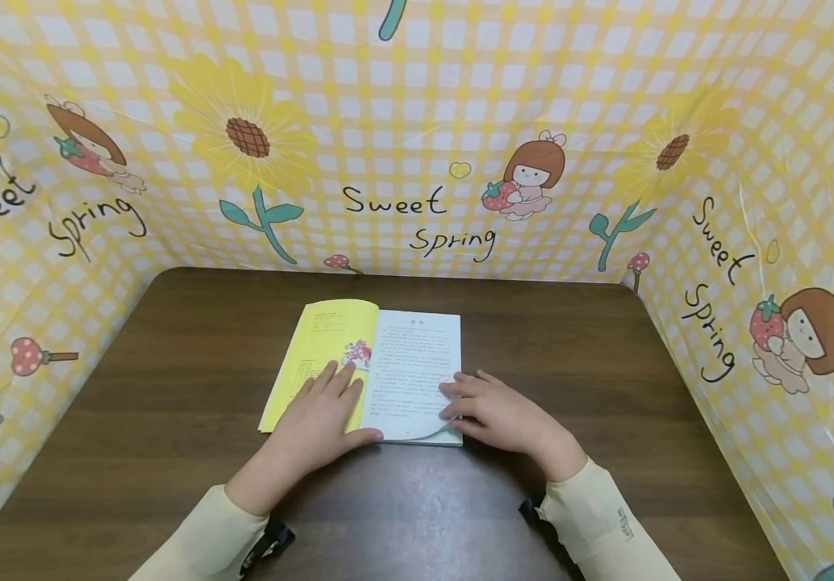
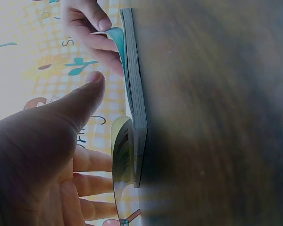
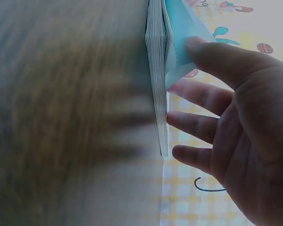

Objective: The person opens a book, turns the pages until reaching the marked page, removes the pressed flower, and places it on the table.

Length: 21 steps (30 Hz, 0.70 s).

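An open book (image 1: 417, 371) lies on the table, with a yellow inside cover (image 1: 326, 331) on the left and a printed white page (image 1: 417, 347) on the right. My left hand (image 1: 319, 420) rests on the yellow side with its fingers spread, the thumb reaching to the lower end of the spine. At the right edge of the book, my right hand (image 1: 504, 411) pinches the lower corner of the page between thumb and index finger. That corner curls up, and the right wrist view shows the page's bluish underside (image 3: 181, 33) against the thumb. The other right fingers lie near the page edge.
The dark wooden table (image 1: 170, 379) has a yellow checked cloth (image 1: 417, 105) with printed flowers and figures standing around its back and sides. Black straps (image 1: 268, 545) show under the cream sleeves (image 1: 202, 537).
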Tool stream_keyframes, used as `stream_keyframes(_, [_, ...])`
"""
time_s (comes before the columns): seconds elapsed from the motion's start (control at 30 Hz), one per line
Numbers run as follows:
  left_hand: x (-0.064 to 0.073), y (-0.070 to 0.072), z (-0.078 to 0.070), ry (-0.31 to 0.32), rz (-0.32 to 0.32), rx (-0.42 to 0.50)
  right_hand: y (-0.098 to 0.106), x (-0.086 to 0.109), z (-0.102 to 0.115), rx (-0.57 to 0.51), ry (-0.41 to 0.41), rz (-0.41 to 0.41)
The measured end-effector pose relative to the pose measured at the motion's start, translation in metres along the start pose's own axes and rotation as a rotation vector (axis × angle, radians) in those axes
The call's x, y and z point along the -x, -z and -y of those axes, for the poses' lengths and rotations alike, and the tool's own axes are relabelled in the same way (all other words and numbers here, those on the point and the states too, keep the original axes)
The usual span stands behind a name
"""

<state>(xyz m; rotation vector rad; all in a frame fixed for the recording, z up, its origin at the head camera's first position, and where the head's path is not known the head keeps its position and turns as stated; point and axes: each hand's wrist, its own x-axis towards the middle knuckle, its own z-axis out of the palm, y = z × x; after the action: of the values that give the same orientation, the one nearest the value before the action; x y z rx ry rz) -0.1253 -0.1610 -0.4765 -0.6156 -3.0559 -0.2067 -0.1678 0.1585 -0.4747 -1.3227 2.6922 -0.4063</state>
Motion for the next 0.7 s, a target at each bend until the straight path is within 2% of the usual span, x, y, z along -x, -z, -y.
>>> stream_keyframes(0.2, [-0.001,0.0,0.001,0.006,0.002,0.011,-0.001,-0.002,-0.002,-0.03,0.018,-0.054])
stream_keyframes(0.33, [-0.001,0.0,0.001,0.006,0.0,0.012,0.0,-0.003,-0.002,-0.067,-0.009,-0.072])
stream_keyframes(0.53, [-0.001,-0.002,0.001,0.005,0.001,0.011,0.001,-0.002,0.003,-0.133,-0.114,-0.007])
stream_keyframes(0.7, [-0.001,-0.004,0.001,0.004,-0.005,0.004,0.0,-0.002,0.01,-0.102,-0.157,0.011])
